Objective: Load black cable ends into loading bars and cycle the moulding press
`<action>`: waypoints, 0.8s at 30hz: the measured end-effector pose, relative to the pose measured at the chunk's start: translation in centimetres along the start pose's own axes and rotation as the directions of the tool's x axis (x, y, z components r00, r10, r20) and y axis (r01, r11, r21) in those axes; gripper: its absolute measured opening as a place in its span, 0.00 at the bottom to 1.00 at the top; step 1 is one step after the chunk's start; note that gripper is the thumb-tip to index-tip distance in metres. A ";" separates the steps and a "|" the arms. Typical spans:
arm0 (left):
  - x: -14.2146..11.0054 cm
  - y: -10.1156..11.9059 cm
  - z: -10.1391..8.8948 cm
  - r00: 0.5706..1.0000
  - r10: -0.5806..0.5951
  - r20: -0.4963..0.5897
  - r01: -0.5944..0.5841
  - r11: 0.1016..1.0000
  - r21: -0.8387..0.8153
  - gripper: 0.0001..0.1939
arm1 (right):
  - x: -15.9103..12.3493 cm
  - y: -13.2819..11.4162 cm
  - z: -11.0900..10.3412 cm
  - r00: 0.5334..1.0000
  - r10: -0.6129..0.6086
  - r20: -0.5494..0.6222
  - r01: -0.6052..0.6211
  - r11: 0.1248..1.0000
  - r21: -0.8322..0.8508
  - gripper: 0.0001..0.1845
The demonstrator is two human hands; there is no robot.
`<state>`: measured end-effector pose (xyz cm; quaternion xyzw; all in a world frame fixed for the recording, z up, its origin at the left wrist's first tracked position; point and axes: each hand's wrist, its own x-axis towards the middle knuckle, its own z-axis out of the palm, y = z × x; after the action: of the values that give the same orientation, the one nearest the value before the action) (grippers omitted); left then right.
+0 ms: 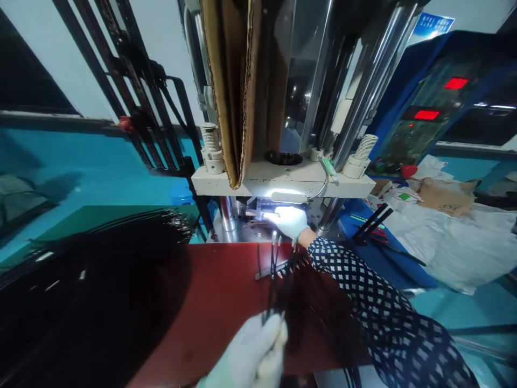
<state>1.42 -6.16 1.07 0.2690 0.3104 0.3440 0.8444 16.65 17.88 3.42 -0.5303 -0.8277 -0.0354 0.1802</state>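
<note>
pinching the black strands (pixel 273 293) snugly in the left hand (pixel 256 350), over the near middle of the red bench (pixel 226 302), should limit splaying, while the right hand (pixel 291 222), far under the press plate (pixel 264 178), its hold unclear in glare, needs fingertip care.

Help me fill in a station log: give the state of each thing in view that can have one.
White-gloved left hand: closed on thin black cables
White-gloved right hand: under the cream metal plate, grip unclear
Rectangular red displays: lit, unreadable
Slim white lamp: lit
Brown cardboard sheet: folded, upright
Long black strands: piled together
Round red button: pressed or not, unclear
</note>
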 end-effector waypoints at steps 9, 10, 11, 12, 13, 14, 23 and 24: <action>-3.3 12.6 -10.0 0.587 0.629 -0.509 -0.364 0.767 0.528 0.20 | -3.5 -0.4 3.8 0.975 -0.154 0.161 0.140 0.985 0.098 0.17; -1.9 13.4 -11.6 0.526 0.652 -0.546 -0.245 0.731 0.637 0.20 | -3.5 -0.5 4.2 0.975 -0.163 0.148 0.150 0.984 0.100 0.17; -0.6 13.9 -12.9 0.503 0.653 -0.567 -0.185 0.722 0.667 0.18 | -3.4 -0.5 4.6 0.976 -0.172 0.137 0.159 0.982 0.101 0.17; 0.6 14.2 -14.1 0.480 0.650 -0.589 -0.122 0.715 0.689 0.16 | -3.3 -0.5 4.9 0.975 -0.182 0.128 0.169 0.980 0.105 0.17; 1.6 14.5 -14.9 0.445 0.653 -0.613 -0.055 0.703 0.709 0.15 | -3.1 -0.5 5.2 0.973 -0.195 0.122 0.181 0.977 0.111 0.17; 2.3 14.6 -15.4 0.410 0.658 -0.631 0.006 0.690 0.724 0.13 | -3.0 -0.4 5.5 0.970 -0.210 0.119 0.195 0.973 0.122 0.16; 6.0 12.8 -12.3 0.625 0.781 0.024 0.328 -0.290 0.899 0.13 | -2.3 -0.1 6.1 0.973 -0.216 0.077 0.176 0.920 0.350 0.12; 7.3 12.4 -12.2 0.690 0.719 0.089 0.243 -0.345 0.907 0.14 | -2.4 -0.1 6.0 0.978 -0.199 0.069 0.158 0.909 0.385 0.11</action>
<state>-8.21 9.88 -1.19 0.7611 0.6120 0.2141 0.0171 15.86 17.29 -2.97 -0.4089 -0.8723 0.1367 0.2305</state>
